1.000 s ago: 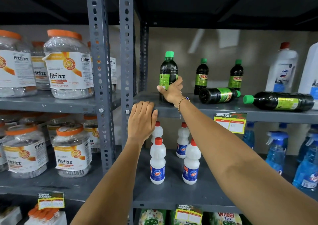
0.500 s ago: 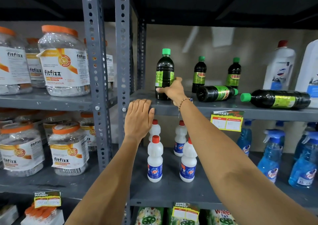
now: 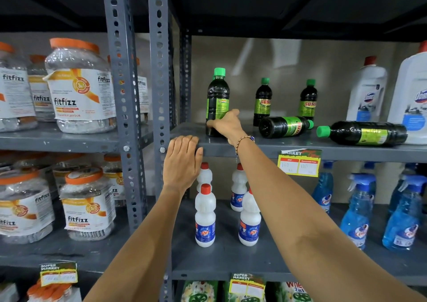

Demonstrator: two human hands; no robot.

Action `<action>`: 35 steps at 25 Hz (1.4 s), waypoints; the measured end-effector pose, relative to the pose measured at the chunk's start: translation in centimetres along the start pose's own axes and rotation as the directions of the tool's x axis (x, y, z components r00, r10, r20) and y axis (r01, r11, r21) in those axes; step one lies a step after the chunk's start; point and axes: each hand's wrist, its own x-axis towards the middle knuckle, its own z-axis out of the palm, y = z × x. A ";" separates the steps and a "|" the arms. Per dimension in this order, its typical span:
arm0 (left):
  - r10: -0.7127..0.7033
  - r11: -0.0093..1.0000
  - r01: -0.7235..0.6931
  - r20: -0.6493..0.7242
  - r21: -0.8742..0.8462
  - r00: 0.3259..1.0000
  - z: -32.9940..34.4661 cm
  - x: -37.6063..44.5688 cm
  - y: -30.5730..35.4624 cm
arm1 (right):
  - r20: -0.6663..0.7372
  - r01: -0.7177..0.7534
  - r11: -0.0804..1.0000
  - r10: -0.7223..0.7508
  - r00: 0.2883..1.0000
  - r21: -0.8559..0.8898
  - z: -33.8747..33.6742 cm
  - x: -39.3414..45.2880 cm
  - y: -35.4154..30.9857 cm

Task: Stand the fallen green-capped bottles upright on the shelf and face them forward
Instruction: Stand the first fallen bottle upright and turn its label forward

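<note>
Right hand [image 3: 227,122] grips lower body of upright bottle [image 3: 217,102] at left end of shelf [image 3: 265,148], fingers wrapped round it. Its label shows back panel, not brand face; step in hand looks like turning it forward. Left hand [image 3: 182,160] lies flat on shelf edge, fingers extended, holding nothing. Two more green-capped bottles stand at back. Near fallen bottle [image 3: 285,126] lies cap rightward; far fallen bottle [image 3: 362,133] lies cap leftward. Next: finish twist, let go, reach right for near fallen bottle.
</note>
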 end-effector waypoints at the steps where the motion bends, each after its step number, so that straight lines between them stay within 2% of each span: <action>1: -0.006 1.000 0.006 0.006 -0.002 1.000 0.0 0.0 0.0 | 0.004 -0.001 1.000 0.001 1.000 0.001 0.0 -0.1 0.0; 4: -0.028 1.000 0.028 0.021 -0.003 0.999 0.0 0.0 0.1 | -0.072 0.033 0.990 -0.043 0.997 -0.134 0.1 -0.2 0.0; 8: -0.013 1.000 0.013 0.006 0.001 1.000 0.0 0.0 0.0 | 0.015 0.026 0.993 -0.024 1.000 -0.114 0.2 -0.6 -0.1; 12: -0.005 1.000 0.005 0.006 -0.011 1.000 0.2 0.0 -0.1 | -0.047 0.016 0.960 -0.031 0.998 -0.278 0.3 -0.9 -0.2; 16: -0.011 0.999 0.012 0.016 -0.029 1.000 0.3 -0.1 -0.2 | 0.025 -0.016 0.981 0.021 0.999 -0.193 0.0 -0.7 -0.1; 20: -0.020 0.999 0.020 0.015 -0.040 1.000 0.3 0.0 -0.2 | -0.029 -0.015 0.956 0.007 1.000 -0.292 0.2 -0.8 0.0; 24: -0.013 0.999 0.014 0.008 -0.039 1.000 0.3 -0.1 -0.2 | 0.024 -0.032 0.977 0.038 0.999 -0.209 0.0 -0.7 0.1; 28: -0.024 0.999 0.025 0.010 -0.043 1.000 0.3 -0.1 -0.2 | 0.007 -0.007 0.951 0.009 1.000 -0.308 0.1 -0.8 0.1; 35: 0.001 0.999 -0.002 -0.011 -0.052 1.000 0.5 0.0 -0.2 | 0.015 -0.003 0.943 0.008 1.000 -0.332 0.0 -1.2 0.1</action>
